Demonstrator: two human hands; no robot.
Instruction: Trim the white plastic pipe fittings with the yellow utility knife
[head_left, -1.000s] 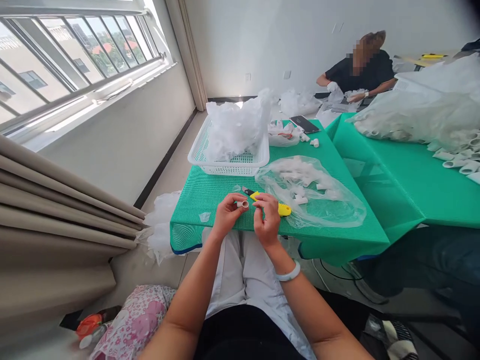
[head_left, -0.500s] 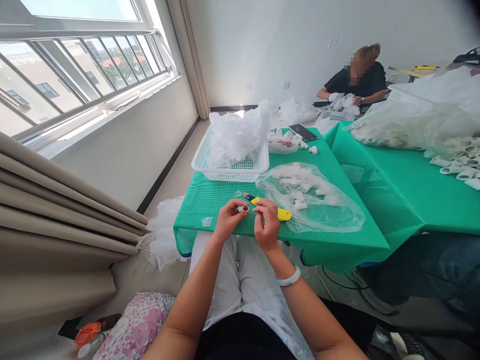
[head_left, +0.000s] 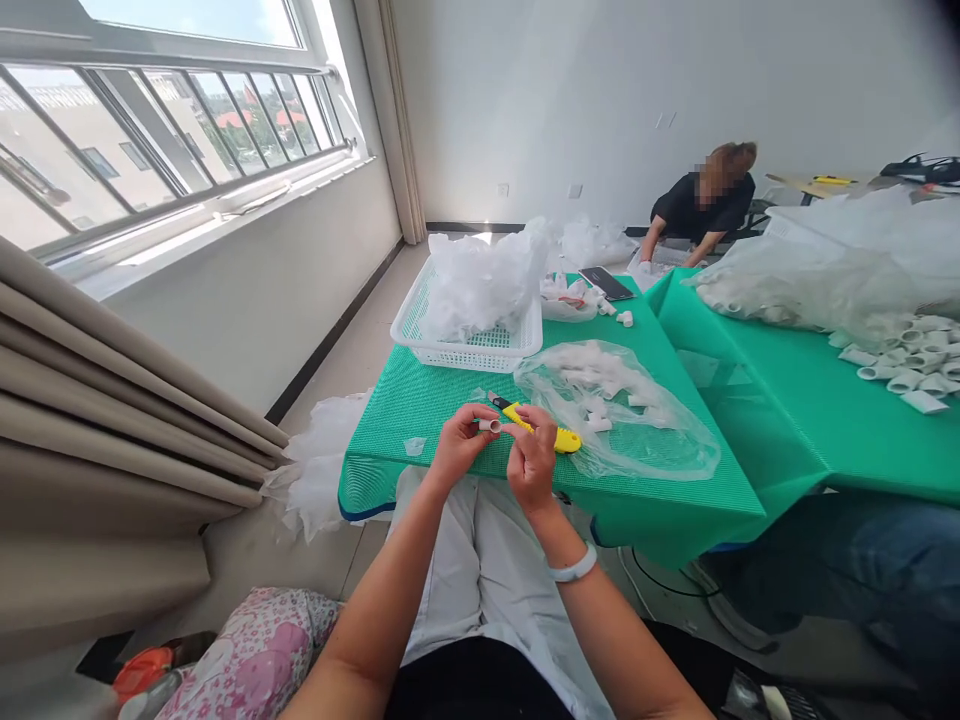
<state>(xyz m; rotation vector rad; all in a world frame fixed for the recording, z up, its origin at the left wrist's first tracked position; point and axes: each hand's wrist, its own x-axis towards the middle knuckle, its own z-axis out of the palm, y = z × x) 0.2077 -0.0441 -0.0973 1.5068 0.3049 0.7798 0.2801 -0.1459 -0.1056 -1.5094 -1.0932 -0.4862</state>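
Between its thumb and fingers, my left hand (head_left: 459,447) holds a short white tube (head_left: 490,426), its open end facing me and to the right. My right hand (head_left: 531,458) is at that end with a fingertip close to the rim; its other fingers are curled, and whether they hold anything is too small to tell. A yellow and black utility knife (head_left: 568,441) lies on the green table cover (head_left: 390,410), partly behind my right hand. Just right of it, a clear plastic bag (head_left: 675,455) holds several white tube pieces.
A white basket (head_left: 480,355) of plastic bags stands at the table's back left. Behind the bag are a dark tablet (head_left: 606,283) and loose fittings (head_left: 625,319). More tubes (head_left: 904,378) lie on the right table. A person (head_left: 703,205) bends at the back right.
The view has tilted up slightly. The tube has turned a little in my left hand, and a right fingertip has come closer to its rim. The person at the back has leaned down.
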